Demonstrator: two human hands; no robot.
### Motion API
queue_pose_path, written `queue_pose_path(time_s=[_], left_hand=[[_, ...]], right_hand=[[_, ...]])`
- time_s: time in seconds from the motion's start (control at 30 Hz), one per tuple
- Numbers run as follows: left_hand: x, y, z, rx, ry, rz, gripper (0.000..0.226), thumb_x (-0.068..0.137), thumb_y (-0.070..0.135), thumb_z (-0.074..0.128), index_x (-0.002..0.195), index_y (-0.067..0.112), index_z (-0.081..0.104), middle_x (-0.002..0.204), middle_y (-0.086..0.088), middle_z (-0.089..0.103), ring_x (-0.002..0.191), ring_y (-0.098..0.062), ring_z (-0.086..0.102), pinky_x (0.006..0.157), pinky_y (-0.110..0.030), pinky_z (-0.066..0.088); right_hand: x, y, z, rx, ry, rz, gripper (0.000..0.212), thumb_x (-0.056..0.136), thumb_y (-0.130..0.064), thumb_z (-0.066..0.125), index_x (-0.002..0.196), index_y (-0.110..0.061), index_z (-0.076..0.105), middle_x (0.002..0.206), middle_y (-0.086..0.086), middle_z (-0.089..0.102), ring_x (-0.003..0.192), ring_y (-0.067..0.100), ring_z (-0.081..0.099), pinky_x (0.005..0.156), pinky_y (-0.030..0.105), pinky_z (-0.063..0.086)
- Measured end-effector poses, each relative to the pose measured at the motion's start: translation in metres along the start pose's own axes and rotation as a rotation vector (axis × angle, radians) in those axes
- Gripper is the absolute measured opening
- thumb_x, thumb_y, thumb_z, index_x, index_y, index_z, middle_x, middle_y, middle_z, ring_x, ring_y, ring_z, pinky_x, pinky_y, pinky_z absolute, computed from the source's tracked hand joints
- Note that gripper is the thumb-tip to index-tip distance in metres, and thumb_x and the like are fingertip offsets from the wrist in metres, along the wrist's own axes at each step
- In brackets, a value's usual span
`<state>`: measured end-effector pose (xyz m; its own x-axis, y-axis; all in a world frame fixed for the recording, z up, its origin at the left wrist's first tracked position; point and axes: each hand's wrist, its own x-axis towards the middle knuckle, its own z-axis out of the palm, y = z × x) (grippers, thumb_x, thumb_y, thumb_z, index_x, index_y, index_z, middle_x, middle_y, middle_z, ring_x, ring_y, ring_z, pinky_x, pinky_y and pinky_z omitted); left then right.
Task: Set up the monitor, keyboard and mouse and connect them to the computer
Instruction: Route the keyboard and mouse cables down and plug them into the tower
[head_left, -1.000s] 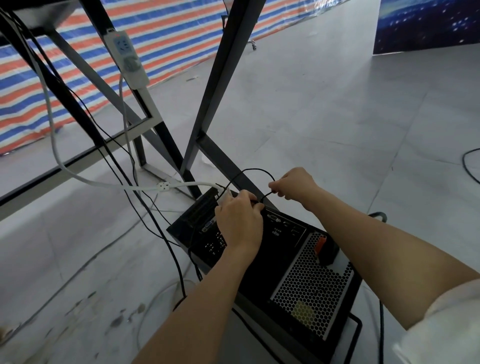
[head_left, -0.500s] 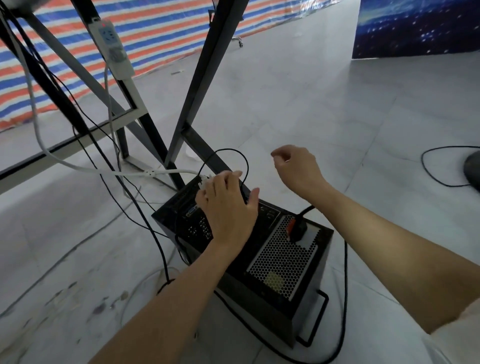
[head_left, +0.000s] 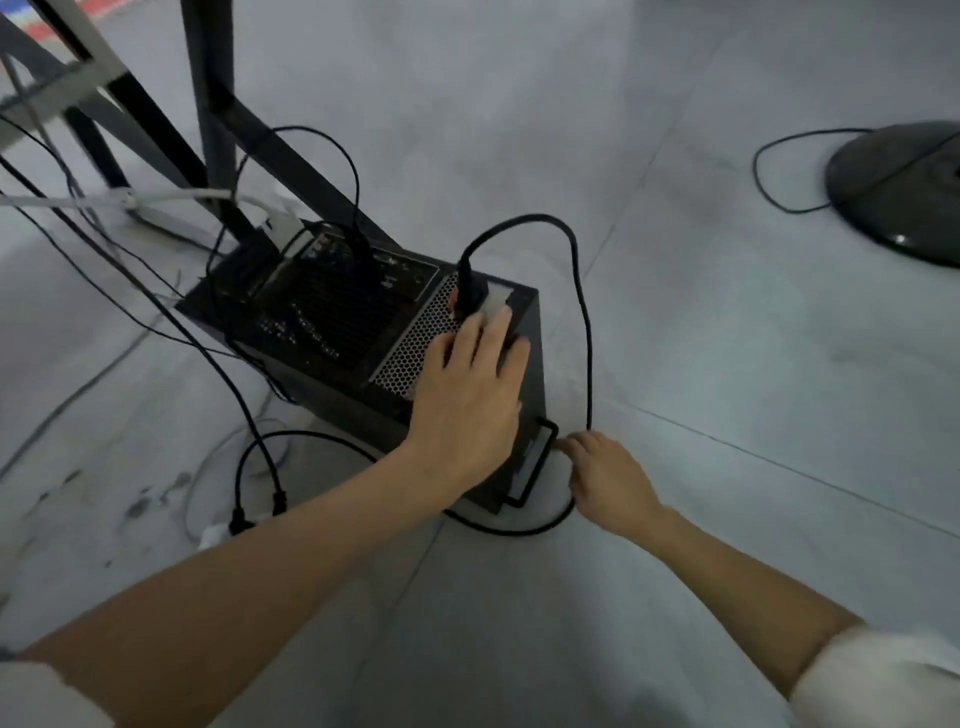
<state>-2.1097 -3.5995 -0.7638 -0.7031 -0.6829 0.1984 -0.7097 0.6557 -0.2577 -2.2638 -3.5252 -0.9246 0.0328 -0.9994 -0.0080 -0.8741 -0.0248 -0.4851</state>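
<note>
Floor (head_left: 675, 519): grey tiled surface, carrying everything below.

Desk frame (head_left: 208, 104): black metal legs and braces, upper left, standing just behind the computer; several thin cables hang and trail past it toward the floor.

Computer (head_left: 332, 332): black tower lying on its side on the floor, rear panel turned upward (presumably so the ports can be reached from above). Honeycomb power-supply grille at the near end, port panel at the far end beside the desk frame. This is the task's central item, and cables are already seated in it.

Round base (head_left: 898, 192): dark disc at the right edge, well apart from the computer, a thin lead looping beside it; probably a stand of some kind, though the blur and crop leave that uncertain.

Power cable (head_left: 584, 322): thick black lead, plug standing upright in the socket by the grille, arching over the right side and curving along the floor around the case's near corner.

Thin black cable (head_left: 356, 176): plugged into the port panel, looping up and back toward the desk.

Left hand (head_left: 467, 395): fingers spread, palm pressed flat on the near end of the rear panel, fingertips just short of the power plug; judged to be steadying the case.

Right hand (head_left: 608, 478): low at floor level beside the case's near corner, fingers reaching toward the black foot bracket (head_left: 535, 467) and the power cable there. Whether it pinches anything cannot be told.

White power strip (head_left: 215, 535): on the floor at left, two black plugs in it.
</note>
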Motion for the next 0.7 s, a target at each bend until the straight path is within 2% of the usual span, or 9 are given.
queue_pose_path(time_s=[0.07,0.13,0.2,0.23,0.5,0.6,0.7], left_hand=[[0.001,0.002,0.004,0.066,-0.055,-0.008,0.063,0.063,0.028,0.081,0.12,0.011,0.06,0.138,-0.019,0.047,0.121,-0.037,0.049,0.091,-0.047,0.045],[0.001,0.003,0.007,0.108,-0.082,-0.007,0.068,0.057,0.027,0.085,0.118,0.011,0.061,0.137,-0.02,0.048,0.119,-0.038,0.051,0.09,-0.048,0.047],[0.001,0.001,0.009,0.136,-0.053,0.0,0.066,0.056,0.022,0.087,0.116,0.011,0.063,0.137,-0.02,0.048,0.119,-0.039,0.052,0.089,-0.05,0.047],[0.001,0.001,0.01,0.138,-0.047,0.0,0.065,0.055,0.02,0.087,0.115,0.011,0.063,0.136,-0.021,0.049,0.119,-0.039,0.052,0.089,-0.05,0.047],[0.0,-0.004,0.012,0.13,-0.023,0.021,0.064,0.049,0.022,0.09,0.108,0.015,0.067,0.133,-0.018,0.052,0.116,-0.036,0.055,0.086,-0.046,0.049],[-0.003,-0.015,0.004,0.111,0.023,0.043,0.057,0.056,0.022,0.086,0.109,0.015,0.067,0.133,-0.018,0.053,0.116,-0.035,0.056,0.085,-0.046,0.05],[-0.004,-0.034,-0.01,0.084,0.074,0.075,0.047,0.063,0.021,0.08,0.108,0.015,0.067,0.132,-0.018,0.054,0.115,-0.036,0.056,0.081,-0.045,0.051]], right_hand=[[0.007,-0.003,0.015,-0.178,-0.158,-0.081,0.054,0.065,-0.002,0.063,0.119,-0.006,0.061,0.115,0.017,0.062,0.107,0.036,0.06,0.089,0.046,0.048],[0.014,-0.008,0.028,-0.345,-0.261,-0.16,0.058,0.082,-0.011,0.055,0.139,-0.009,0.042,0.142,0.016,0.041,0.136,0.032,0.033,0.112,0.048,0.022],[0.019,-0.009,0.036,-0.536,-0.391,-0.187,0.06,0.093,-0.019,0.044,0.149,-0.014,0.021,0.156,0.009,0.018,0.145,0.026,0.008,0.116,0.047,-0.002],[0.021,-0.01,0.037,-0.616,-0.45,-0.184,0.06,0.095,-0.022,0.041,0.15,-0.017,0.017,0.157,0.007,0.012,0.146,0.026,0.003,0.115,0.048,-0.007],[0.04,-0.016,0.036,-0.792,-0.534,-0.26,0.052,0.099,-0.025,0.036,0.148,-0.018,0.022,0.156,0.009,0.018,0.144,0.03,0.013,0.116,0.046,-0.001],[0.041,-0.022,0.03,-0.791,-0.574,-0.268,0.054,0.099,-0.028,0.035,0.149,-0.019,0.018,0.157,0.008,0.016,0.144,0.029,0.011,0.116,0.048,-0.002],[0.038,-0.032,0.014,-0.766,-0.611,-0.303,0.061,0.097,-0.041,0.037,0.15,-0.017,0.017,0.156,0.008,0.017,0.144,0.03,0.009,0.117,0.048,0.0]])
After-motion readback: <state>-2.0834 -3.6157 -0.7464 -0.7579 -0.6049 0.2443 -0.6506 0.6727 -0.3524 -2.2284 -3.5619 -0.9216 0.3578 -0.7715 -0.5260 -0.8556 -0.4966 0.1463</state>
